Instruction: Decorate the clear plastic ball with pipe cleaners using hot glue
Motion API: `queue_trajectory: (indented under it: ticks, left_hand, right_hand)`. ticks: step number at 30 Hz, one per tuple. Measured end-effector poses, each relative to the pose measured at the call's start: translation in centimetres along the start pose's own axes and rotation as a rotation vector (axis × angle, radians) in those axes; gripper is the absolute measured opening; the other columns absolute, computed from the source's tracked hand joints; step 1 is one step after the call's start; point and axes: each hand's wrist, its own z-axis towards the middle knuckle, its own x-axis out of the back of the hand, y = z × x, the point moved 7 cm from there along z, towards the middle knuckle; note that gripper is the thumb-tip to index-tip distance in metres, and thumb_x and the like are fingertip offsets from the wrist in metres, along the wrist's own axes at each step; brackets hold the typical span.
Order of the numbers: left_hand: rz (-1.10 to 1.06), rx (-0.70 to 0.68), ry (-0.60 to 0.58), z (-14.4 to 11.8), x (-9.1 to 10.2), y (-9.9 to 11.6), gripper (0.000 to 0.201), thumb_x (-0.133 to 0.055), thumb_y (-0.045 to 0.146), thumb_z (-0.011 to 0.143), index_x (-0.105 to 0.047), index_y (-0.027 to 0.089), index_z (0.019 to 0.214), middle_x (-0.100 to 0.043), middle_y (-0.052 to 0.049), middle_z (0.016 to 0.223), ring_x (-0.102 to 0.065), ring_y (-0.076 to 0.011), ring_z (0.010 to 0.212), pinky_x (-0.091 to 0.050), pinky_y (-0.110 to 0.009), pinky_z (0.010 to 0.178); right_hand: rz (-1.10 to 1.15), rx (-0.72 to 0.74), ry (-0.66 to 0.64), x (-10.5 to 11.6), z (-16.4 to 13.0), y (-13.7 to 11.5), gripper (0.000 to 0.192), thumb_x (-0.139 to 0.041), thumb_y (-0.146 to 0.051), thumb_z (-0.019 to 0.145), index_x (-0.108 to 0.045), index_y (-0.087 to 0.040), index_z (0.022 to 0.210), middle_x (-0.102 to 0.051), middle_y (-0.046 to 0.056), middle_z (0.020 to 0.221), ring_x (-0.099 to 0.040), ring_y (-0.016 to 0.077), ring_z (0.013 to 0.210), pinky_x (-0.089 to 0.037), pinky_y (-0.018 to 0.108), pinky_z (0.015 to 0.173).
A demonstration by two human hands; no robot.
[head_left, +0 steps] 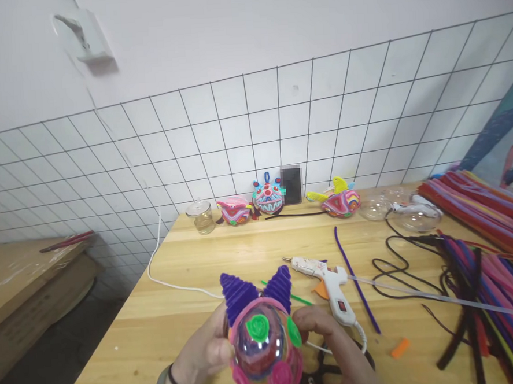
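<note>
Gripping pipe-cleaner ball (264, 348) between left hand (203, 354), right hand (329, 341).

we hold the ball figure (263, 345) between our hands, glue gun (327, 280) just behind-right on the table (191, 260), three figures (268, 197) along the wall.

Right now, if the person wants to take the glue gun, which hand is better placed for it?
Probably the right hand. The glue gun lies just beyond it, on the right side of the pipe-cleaner figure, while the left hand grips the figure's far side.
</note>
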Motion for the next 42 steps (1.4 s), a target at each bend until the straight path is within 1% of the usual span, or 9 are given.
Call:
queue_trajectory:
  ticks: [4, 8, 11, 16, 23, 29, 33, 38, 42]
  left_hand:
    - [0.012, -0.010, -0.043, 0.3, -0.2, 0.0, 0.051, -0.076, 0.049, 0.061, -0.069, 0.015, 0.098, -0.070, -0.008, 0.089, -0.062, -0.0228, 0.083, -0.050, -0.030, 0.075]
    - [0.030, -0.012, -0.058, 0.5, -0.6, 0.1, 0.061, -0.073, 0.057, 0.062, -0.066, 0.015, 0.106, -0.070, -0.010, 0.095, -0.064, -0.0272, 0.088, -0.050, -0.037, 0.082]
    - [0.037, -0.015, -0.057, 0.6, -0.6, 0.0, 0.068, -0.072, 0.060, 0.062, -0.064, 0.015, 0.112, -0.070, -0.012, 0.097, -0.064, -0.0284, 0.090, -0.049, -0.039, 0.085]
    - [0.008, -0.042, -0.008, 0.4, -0.1, -0.3, 0.059, -0.076, 0.054, 0.062, -0.065, 0.017, 0.106, -0.071, -0.007, 0.084, -0.066, -0.0226, 0.077, -0.051, -0.031, 0.073]
    - [-0.019, -0.031, -0.009, 0.7, -0.6, 0.0, 0.069, -0.076, 0.058, 0.059, -0.061, 0.016, 0.112, -0.070, -0.009, 0.091, -0.065, -0.0252, 0.089, -0.051, -0.028, 0.070]
    - [-0.027, -0.051, -0.002, 0.7, -0.5, -0.1, 0.067, -0.075, 0.057, 0.062, -0.062, 0.016, 0.113, -0.068, -0.012, 0.102, -0.064, -0.0267, 0.093, -0.049, -0.036, 0.083]
    - [-0.078, -0.041, -0.006, 0.8, -0.6, -0.2, 0.071, -0.076, 0.055, 0.062, -0.059, 0.016, 0.119, -0.068, -0.012, 0.103, -0.064, -0.0279, 0.095, -0.050, -0.038, 0.084]
    - [-0.073, -0.049, -0.002, 0.8, -0.7, 0.0, 0.073, -0.074, 0.056, 0.063, -0.058, 0.015, 0.121, -0.067, -0.014, 0.106, -0.063, -0.0301, 0.099, -0.048, -0.042, 0.087]
    - [-0.057, -0.052, -0.009, 0.7, -0.7, 0.0, 0.072, -0.074, 0.055, 0.064, -0.058, 0.015, 0.121, -0.067, -0.014, 0.107, -0.063, -0.0299, 0.100, -0.048, -0.042, 0.086]
  right_hand:
    - [0.005, -0.041, -0.023, 0.4, 0.5, -0.6, 0.034, -0.063, -0.050, 0.084, -0.052, -0.027, 0.106, -0.064, 0.003, 0.088, -0.064, 0.0194, 0.080, -0.053, 0.023, 0.066]
    - [0.031, -0.128, -0.089, 0.1, 0.0, 0.1, 0.034, -0.068, -0.043, 0.082, -0.053, -0.027, 0.107, -0.064, 0.004, 0.092, -0.063, 0.0210, 0.084, -0.053, 0.027, 0.072]
    - [0.038, -0.178, -0.070, 0.0, -0.5, 0.8, 0.035, -0.069, -0.045, 0.081, -0.055, -0.027, 0.107, -0.064, 0.004, 0.093, -0.062, 0.0211, 0.084, -0.052, 0.028, 0.074]
    - [0.049, -0.228, -0.046, -0.4, -1.1, 1.5, 0.044, -0.063, -0.054, 0.082, -0.053, -0.027, 0.116, -0.064, 0.006, 0.101, -0.062, 0.0223, 0.090, -0.051, 0.028, 0.073]
    - [0.057, -0.261, -0.084, -0.5, -1.4, 2.0, 0.048, -0.068, -0.050, 0.080, -0.051, -0.029, 0.120, -0.064, 0.005, 0.101, -0.063, 0.0237, 0.092, -0.052, 0.028, 0.073]
    - [0.098, -0.300, -0.071, -0.5, -1.5, 2.2, 0.050, -0.069, -0.048, 0.079, -0.050, -0.029, 0.122, -0.063, 0.007, 0.105, -0.062, 0.0263, 0.096, -0.053, 0.030, 0.073]
    - [0.116, -0.317, -0.040, -0.8, -1.5, 2.1, 0.050, -0.066, -0.053, 0.080, -0.050, -0.029, 0.121, -0.062, 0.005, 0.096, -0.060, 0.0268, 0.100, -0.052, 0.029, 0.074]
    - [0.114, -0.312, -0.003, -1.0, -1.8, 2.4, 0.049, -0.060, -0.055, 0.083, -0.048, -0.029, 0.123, -0.061, 0.006, 0.096, -0.061, 0.0257, 0.096, -0.051, 0.030, 0.076]
    - [0.126, -0.304, -0.032, -1.2, -2.2, 3.0, 0.052, -0.060, -0.057, 0.082, -0.048, -0.030, 0.125, -0.062, 0.005, 0.094, -0.061, 0.0222, 0.082, -0.051, 0.031, 0.076]
